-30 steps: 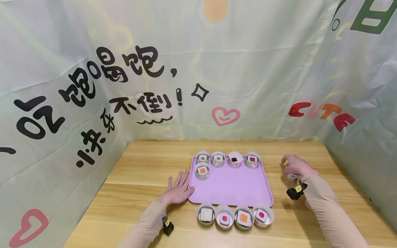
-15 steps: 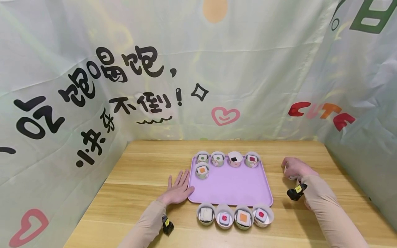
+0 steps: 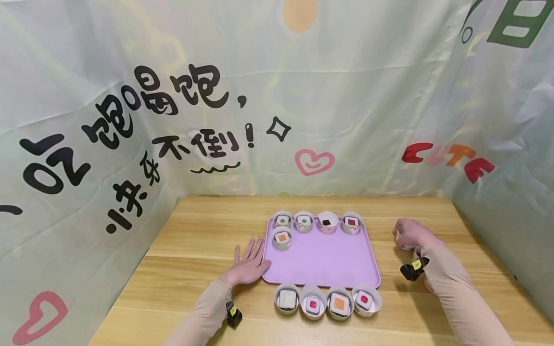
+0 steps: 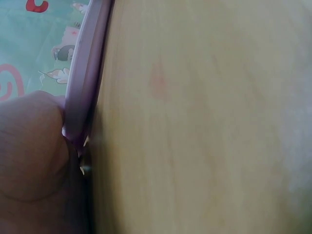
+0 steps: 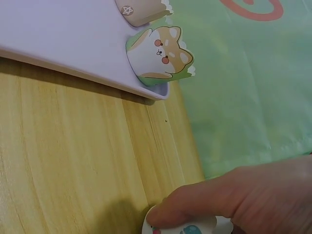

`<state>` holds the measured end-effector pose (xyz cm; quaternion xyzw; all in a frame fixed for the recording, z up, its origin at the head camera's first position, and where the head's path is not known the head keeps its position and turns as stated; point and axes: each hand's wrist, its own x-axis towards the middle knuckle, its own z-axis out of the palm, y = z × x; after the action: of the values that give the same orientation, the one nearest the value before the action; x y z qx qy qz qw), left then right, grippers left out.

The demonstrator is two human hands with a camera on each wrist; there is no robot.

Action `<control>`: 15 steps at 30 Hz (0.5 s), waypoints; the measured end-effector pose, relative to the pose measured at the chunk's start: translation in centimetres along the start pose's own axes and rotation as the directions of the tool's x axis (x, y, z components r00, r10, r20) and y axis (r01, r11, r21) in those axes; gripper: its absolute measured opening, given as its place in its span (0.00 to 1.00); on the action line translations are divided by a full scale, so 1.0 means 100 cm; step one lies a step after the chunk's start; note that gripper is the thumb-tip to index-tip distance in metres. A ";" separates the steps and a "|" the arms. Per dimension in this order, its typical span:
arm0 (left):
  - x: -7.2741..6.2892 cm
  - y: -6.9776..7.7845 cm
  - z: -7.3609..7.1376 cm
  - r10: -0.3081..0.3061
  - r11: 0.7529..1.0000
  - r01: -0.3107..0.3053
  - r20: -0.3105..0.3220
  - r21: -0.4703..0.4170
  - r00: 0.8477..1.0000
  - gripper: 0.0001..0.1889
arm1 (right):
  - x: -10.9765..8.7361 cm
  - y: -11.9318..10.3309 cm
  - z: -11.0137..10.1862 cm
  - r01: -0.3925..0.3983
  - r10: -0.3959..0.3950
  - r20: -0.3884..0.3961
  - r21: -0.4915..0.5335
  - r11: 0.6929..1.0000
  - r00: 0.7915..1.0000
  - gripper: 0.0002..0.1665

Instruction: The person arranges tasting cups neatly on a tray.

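My left hand (image 3: 247, 266) lies flat on the table with fingers spread. Its thumb rests over the left rim of a lilac tray (image 3: 329, 259); the left wrist view shows that thumb (image 4: 31, 141) against the tray's edge. To the right of the tray, my right hand (image 3: 415, 233) is curled round a small white paper cup (image 5: 192, 229) with coloured prints. In the right wrist view the thumb presses on the cup's side, and the rest of the cup is cut off below. From the head view the hand hides most of it.
Along the tray's back edge stand several paper cups (image 3: 304, 222) with sushi-like pieces, and one cup (image 3: 282, 238) sits in front at the left. A row of similar cups (image 3: 340, 303) lines the front edge. Fabric walls (image 3: 368, 120) enclose the table (image 3: 207, 216).
My right hand's fingers have come down and closed round the cup, which showed more beneath the hand a second ago. The left hand, tray and other cups stay put.
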<state>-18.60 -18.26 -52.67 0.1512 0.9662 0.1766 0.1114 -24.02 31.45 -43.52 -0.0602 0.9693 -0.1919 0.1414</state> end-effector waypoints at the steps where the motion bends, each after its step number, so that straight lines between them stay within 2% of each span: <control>1: 0.000 0.000 0.000 0.000 1.000 0.000 0.000 0.001 1.000 0.39 | 0.000 0.000 0.000 -0.003 0.003 -0.011 0.000 1.000 1.000 0.22; 15: 0.001 -0.003 0.002 0.006 1.000 -0.006 -0.003 0.007 1.000 0.39 | 0.003 0.002 0.003 0.034 -0.034 -0.138 -0.001 0.999 0.990 0.28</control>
<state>-18.73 -18.38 -52.96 0.1541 0.9666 0.1736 0.1089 -24.18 31.46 -43.91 -0.0633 0.9755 -0.1987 0.0707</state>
